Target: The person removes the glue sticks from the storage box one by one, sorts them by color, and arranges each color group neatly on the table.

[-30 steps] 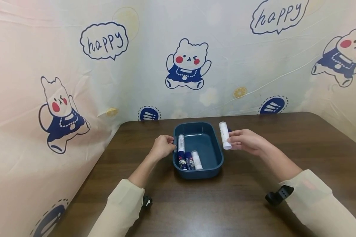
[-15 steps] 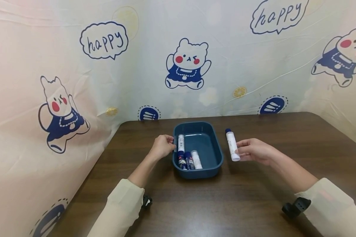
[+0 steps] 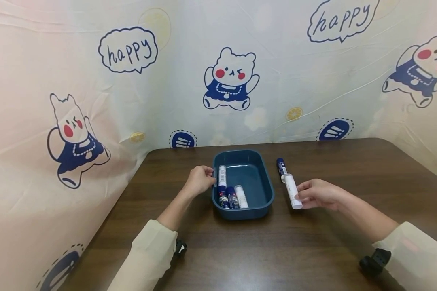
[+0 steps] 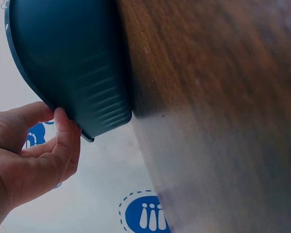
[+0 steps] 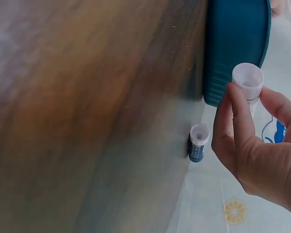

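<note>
My right hand [image 3: 318,194] pinches a white glue stick [image 3: 293,190] to the right of a dark blue plastic basin [image 3: 245,215]. In the right wrist view, its hollow white end [image 5: 248,80] shows between thumb and fingers. Just beyond it on the table lies a shorter blue glue stick [image 3: 281,166] with a white end. On the basin's left side, my left hand [image 3: 198,180] holds the rim between thumb and fingers. Inside, along the left wall and near corner, lie several glue sticks, among them a white one [image 3: 242,197] and a blue one [image 3: 233,198].
The basin stands on a brown wooden table [image 3: 240,254]. Behind the table hangs a pale printed cloth [image 3: 269,81], which also runs down the left side. Black straps [image 3: 376,262] with devices sit on the wrists.
My right hand has carried the white glue stick away from the basin's right rim, to the right and toward me. The blue glue stick behind it now shows more. The left hand stays put.
</note>
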`<state>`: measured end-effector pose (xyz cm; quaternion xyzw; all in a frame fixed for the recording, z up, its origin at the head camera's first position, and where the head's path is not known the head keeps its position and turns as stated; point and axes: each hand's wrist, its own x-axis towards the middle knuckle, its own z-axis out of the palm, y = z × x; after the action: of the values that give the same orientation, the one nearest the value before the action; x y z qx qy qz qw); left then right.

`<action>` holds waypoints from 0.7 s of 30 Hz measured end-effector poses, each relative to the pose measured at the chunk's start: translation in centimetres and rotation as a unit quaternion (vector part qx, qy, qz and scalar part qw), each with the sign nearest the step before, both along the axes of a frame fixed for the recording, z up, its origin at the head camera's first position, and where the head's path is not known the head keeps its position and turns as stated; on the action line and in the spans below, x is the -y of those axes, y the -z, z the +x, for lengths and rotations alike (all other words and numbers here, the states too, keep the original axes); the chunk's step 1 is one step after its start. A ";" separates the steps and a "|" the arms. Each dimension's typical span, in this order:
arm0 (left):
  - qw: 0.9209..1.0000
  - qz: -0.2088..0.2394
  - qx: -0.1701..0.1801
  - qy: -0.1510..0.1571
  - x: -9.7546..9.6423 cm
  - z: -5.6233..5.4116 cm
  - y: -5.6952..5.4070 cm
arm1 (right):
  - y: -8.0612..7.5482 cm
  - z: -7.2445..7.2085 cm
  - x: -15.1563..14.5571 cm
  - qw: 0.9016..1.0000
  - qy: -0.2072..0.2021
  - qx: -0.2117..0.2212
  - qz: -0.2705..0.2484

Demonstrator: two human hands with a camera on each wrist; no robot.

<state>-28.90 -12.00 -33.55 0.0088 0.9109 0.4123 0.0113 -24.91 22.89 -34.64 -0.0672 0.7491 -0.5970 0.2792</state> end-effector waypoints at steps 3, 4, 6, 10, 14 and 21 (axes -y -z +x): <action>1.000 0.000 0.001 0.000 0.0 0.0 0.0 | 0.2 0.2 0.0 1.000 0.001 0.005 0.004; 1.000 0.001 0.002 0.000 0.0 0.0 0.0 | 0.3 0.2 0.1 1.000 0.002 0.005 0.006; 1.000 0.001 0.003 0.002 0.0 0.0 0.1 | 0.4 0.2 0.2 1.000 0.003 0.007 0.010; 1.000 -0.001 0.005 0.003 0.0 -0.1 0.1 | 0.6 0.2 0.4 1.000 0.009 0.011 0.027; 1.000 -0.001 0.007 0.001 0.0 0.0 0.0 | 1.0 0.1 0.6 0.999 0.018 0.008 0.039; 1.000 0.000 0.006 -0.003 -0.1 0.0 0.0 | 1.2 -0.1 0.8 0.998 0.018 -0.001 0.052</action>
<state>-28.92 -11.95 -33.56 0.0034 0.9110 0.4121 0.0158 -25.05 22.09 -35.85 -0.0400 0.7805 -0.5621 0.2708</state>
